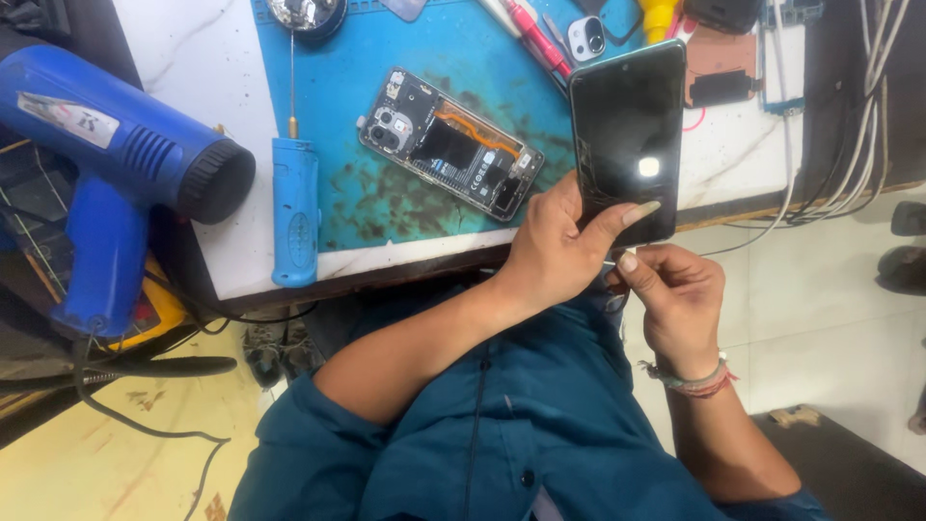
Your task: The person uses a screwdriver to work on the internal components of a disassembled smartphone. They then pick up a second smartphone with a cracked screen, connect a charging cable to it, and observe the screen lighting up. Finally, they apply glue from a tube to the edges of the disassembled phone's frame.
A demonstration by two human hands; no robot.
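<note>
Black glass phone screen (627, 130) is held off the near tabletop (217, 72) edge, tilted up toward the eye. Left hand (552, 246) grips its lower left edge, thumb laid across the glass to steady it. Right hand (675, 294) pinches at the bottom corner, likely picking something thin; I cannot tell what. Opened phone body (450, 143) lies on the blue mat (338, 58) to the left; heat gun (116, 159) rests far left.

Single head-worn view, looking steeply down over white marble-pattern counter (222, 145) edge; close range; wearer's lap, both forearms, floor tiles in frame.
</note>
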